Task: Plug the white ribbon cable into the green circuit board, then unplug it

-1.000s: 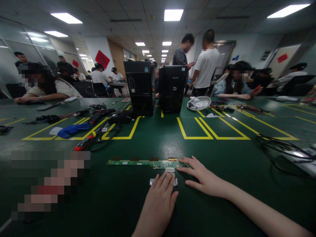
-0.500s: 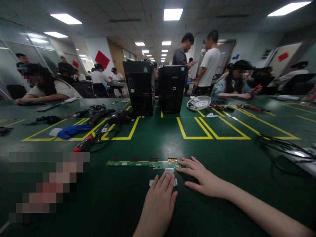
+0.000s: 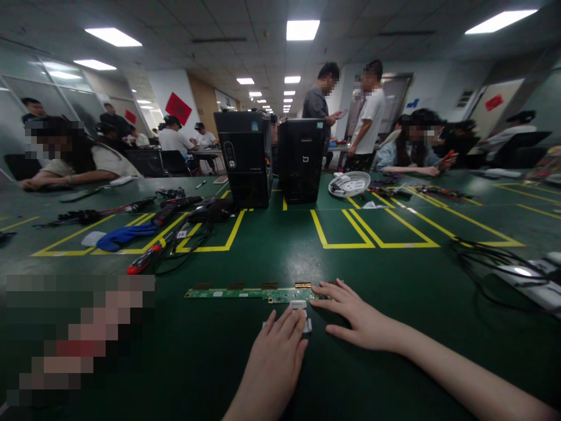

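- Near the counter's (image 3: 394,275) front edge, centre: long narrow green circuit board strip (image 3: 245,292) lies flat, parallel to that edge.
- Right hand (image 3: 357,318) open, fingers spread, pressing the strip's right end, apparently steadying it.
- Left hand (image 3: 276,356) flat, fingertips on small white flat connector piece (image 3: 299,305) touching the strip's near side.

I see the long narrow green circuit board (image 3: 256,293) lying crosswise on the dark green table mat (image 3: 280,257), just beyond both hands. My left hand (image 3: 274,356) rests flat over the small white flat connector piece (image 3: 307,323), just before the board's right part. My right hand (image 3: 357,318) lies to its right, fingertips on the board's right end. Behind stand two black computer towers (image 3: 272,158); the red-handled screwdriver (image 3: 144,260) lies far left, the white round basket (image 3: 349,183) behind right
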### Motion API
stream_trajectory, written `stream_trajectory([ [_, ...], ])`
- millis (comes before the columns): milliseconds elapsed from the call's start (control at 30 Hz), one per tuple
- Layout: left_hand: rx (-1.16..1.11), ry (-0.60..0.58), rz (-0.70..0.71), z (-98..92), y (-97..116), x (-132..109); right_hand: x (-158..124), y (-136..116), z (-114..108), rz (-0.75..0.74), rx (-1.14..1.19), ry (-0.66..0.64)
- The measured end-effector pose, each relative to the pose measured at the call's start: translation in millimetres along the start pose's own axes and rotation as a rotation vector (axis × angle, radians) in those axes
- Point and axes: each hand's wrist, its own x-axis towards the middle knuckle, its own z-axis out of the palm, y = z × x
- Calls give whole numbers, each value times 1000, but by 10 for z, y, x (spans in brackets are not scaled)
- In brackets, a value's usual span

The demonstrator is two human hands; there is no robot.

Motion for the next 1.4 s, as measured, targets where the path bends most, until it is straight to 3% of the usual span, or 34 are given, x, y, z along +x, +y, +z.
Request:
stream_trajectory([
  [400, 36, 61, 38, 47, -1, -7, 0, -21, -22, 21, -15, -20],
  [900, 34, 125, 12, 400, 64, -221, 2, -32, -24, 28, -27, -28],
  [1033, 24, 102, 2, 356, 70, -209, -4, -35, -29, 22, -29, -30],
  [1300, 1, -66, -27, 115, 109, -143, -6, -15, -17, 20, -18, -20],
  [1400, -9, -46, -54, 77, 145, -111, 5, -3, -4, 16, -16, -19],
])
